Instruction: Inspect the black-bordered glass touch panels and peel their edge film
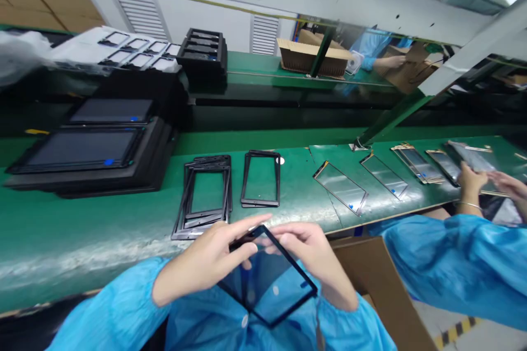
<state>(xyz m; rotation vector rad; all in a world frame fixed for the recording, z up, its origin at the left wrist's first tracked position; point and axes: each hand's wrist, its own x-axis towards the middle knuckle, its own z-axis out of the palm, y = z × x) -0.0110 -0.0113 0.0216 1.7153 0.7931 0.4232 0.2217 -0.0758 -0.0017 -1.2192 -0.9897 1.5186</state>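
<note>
A black-framed clear glass panel [274, 279] is held tilted in front of my chest, over the front edge of the bench. My left hand [209, 255] grips its upper left corner, thumb on the face and index finger stretched along the top. My right hand [307, 247] holds the upper right edge, with fingers partly hidden behind the glass. Just beyond my left hand lies a loose stack of black rectangular frames [187, 225]. A smaller pile of black frames [242, 186] sits to the right of it.
Bare glass panels [341, 189] lie to the right on the green bench [296, 214]. Dark screens [82, 148] rest on black foam trays at left. Black trays [201, 49] and an open carton [313, 57] stand on the shelf. A co-worker's hands [473, 181] work at right.
</note>
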